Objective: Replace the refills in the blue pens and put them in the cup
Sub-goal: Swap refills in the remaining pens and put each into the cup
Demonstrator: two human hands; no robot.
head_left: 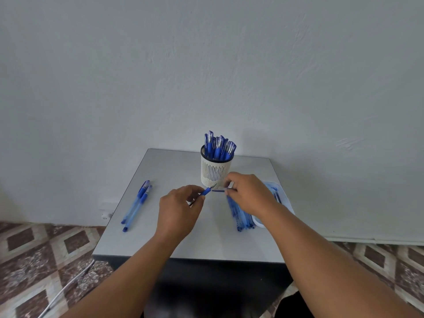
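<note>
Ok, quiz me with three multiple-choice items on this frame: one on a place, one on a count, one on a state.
1. Where does the cup stand?
A. on the floor
B. at the far middle of the table
C. inside the tray

2. How many pens lie on the table's left side?
A. two
B. five
C. none

3. What are the hands doing?
A. resting flat
B. both lifting the cup
C. each gripping a pen part

Key: B, the cup is near the far edge; A, two pens lie side by side; C, the left hand and right hand each pinch a blue piece.
</note>
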